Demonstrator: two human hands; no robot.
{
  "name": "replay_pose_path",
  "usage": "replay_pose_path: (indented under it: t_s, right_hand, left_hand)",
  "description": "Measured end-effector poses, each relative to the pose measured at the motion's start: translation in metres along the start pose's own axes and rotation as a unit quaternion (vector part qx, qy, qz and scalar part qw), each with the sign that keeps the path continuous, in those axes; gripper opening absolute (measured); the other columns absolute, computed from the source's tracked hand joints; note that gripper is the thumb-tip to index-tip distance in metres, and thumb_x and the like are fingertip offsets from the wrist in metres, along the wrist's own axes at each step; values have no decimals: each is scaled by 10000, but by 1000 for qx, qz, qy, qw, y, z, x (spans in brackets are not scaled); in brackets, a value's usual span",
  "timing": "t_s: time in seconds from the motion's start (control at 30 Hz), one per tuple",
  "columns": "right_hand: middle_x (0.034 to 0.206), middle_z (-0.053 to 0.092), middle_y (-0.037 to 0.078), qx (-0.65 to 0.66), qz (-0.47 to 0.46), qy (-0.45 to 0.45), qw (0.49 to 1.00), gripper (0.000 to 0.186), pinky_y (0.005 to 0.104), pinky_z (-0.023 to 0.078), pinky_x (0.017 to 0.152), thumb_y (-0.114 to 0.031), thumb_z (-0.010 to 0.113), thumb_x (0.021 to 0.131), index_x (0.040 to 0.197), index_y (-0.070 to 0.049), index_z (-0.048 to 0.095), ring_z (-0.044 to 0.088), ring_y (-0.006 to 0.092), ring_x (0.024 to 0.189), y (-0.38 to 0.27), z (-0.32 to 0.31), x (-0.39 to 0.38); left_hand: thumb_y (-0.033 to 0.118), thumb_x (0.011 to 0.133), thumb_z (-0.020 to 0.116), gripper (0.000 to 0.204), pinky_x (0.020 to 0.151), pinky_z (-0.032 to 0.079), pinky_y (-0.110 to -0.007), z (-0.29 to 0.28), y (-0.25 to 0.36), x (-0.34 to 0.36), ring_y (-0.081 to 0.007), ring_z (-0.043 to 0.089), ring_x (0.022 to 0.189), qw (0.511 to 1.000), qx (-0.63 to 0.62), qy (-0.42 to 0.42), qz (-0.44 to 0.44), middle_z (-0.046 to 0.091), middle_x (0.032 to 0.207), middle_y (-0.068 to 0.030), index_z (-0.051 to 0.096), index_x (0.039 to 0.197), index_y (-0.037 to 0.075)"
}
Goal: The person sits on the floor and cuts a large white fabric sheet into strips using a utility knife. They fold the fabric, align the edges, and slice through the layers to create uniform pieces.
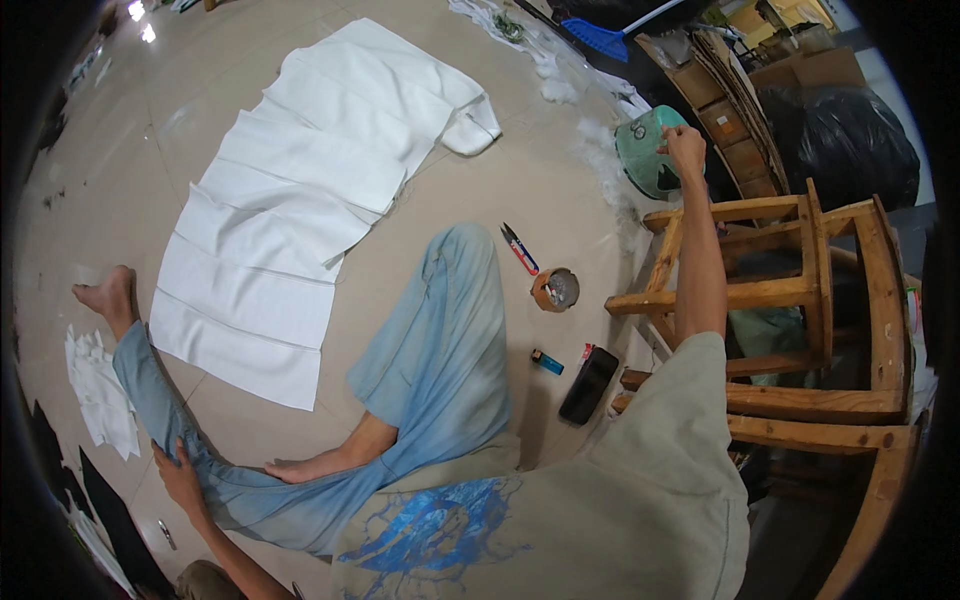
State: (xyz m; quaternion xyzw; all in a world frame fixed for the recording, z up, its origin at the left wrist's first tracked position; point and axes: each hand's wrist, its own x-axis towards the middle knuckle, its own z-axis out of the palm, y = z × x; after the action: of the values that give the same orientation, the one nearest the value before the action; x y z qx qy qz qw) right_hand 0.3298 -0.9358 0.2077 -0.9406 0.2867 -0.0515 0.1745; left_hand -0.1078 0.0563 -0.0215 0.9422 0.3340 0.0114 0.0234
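Note:
My left hand (180, 478) rests round the side of my outstretched, jean-clad left leg (150, 385). My right hand (685, 150) is raised at the green bucket (648, 150), fingers bent together; what they hold, if anything, is unclear. A wide spread of folded white fabric (255, 290) lies beyond my bent knee, with smaller white pieces (100, 390) at the left. Near my knee lie thread snips (520, 248), a round ashtray with butts (555, 289), a blue lighter (547, 362) and an oblong black case (588, 385).
Stacked wooden stools (750, 298) stand close on my right, with flattened cardboard (725, 120) and a black plastic bag (850, 150) behind. A blue dustpan (595, 38) and white fluff (560, 90) are at the back right. Black material (95, 520) lies at the lower left.

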Motion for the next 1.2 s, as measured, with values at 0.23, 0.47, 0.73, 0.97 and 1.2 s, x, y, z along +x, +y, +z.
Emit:
replay_pose_path:
  t_s: [0.23,0.47,0.73,0.97,1.2]
  right_hand:
    - [1314,663,218,126,-96,100,982,508,446,412,1143,-267,767,877,1300,-6,663,647,321,1249,23,16,13]
    - [1345,643,175,127,-132,93,979,546,424,469,1070,-184,795,829,1328,-21,649,659,299,1188,23,-9,-1]
    - [1463,560,197,266,-11,56,962,658,439,473,1103,-66,752,814,1443,-18,565,597,322,1313,13,-30,-13]
    - [1295,660,230,515,-29,-103,851,594,440,473,1122,-225,781,935,1392,56,526,643,340,1252,-3,-48,-13]
    - [747,502,41,632,-79,-117,762,162,214,452,523,-82,719,959,872,-26,594,480,108,600,-28,-95,-8]
  left_hand:
    - [545,1043,516,731,1088,442,-506,1,-7,0,-449,516,1360,1000,-12,0,-2,486,1555,-218,392,1573,56]
    - [549,1043,512,734,1100,433,-504,3,7,0,-447,507,1373,1000,-10,-18,-14,486,1557,-220,394,1575,57]
    - [565,1041,504,739,1077,447,-515,4,0,2,-445,524,1354,1000,-8,-15,-8,490,1556,-212,390,1577,70]
    - [565,1042,503,740,1098,433,-496,10,3,3,-440,506,1374,1000,-8,-8,-4,482,1560,-218,395,1575,63]
    - [574,1040,501,749,1102,430,-495,9,5,4,-442,505,1373,1000,-15,-16,3,483,1552,-234,393,1575,61]
